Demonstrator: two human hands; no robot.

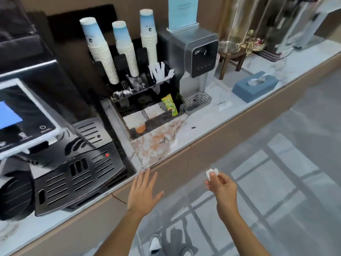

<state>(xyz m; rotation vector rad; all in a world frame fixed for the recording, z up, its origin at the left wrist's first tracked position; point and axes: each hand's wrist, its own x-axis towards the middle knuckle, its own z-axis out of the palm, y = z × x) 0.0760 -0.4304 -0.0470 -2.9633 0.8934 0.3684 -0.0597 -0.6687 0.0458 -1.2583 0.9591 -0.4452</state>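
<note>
left hand (143, 189): fingers spread flat, 12 o'clock tips at counter edge (166, 159) | right hand (222, 186): pinching crumpled tissue (211, 173), 1 o'clock

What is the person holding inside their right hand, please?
A crumpled white paper shows above the right hand, which pinches it; its lower part is hidden in the grip.

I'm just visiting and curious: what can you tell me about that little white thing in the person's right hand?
It is a small wad of white tissue, crumpled into an uneven lump that looks soft and papery. The right hand pinches it in its grip between thumb and fingertips, so only its upper part shows. It is held in the air before the counter, lower than the marble top, and only the hand touches it.
</note>
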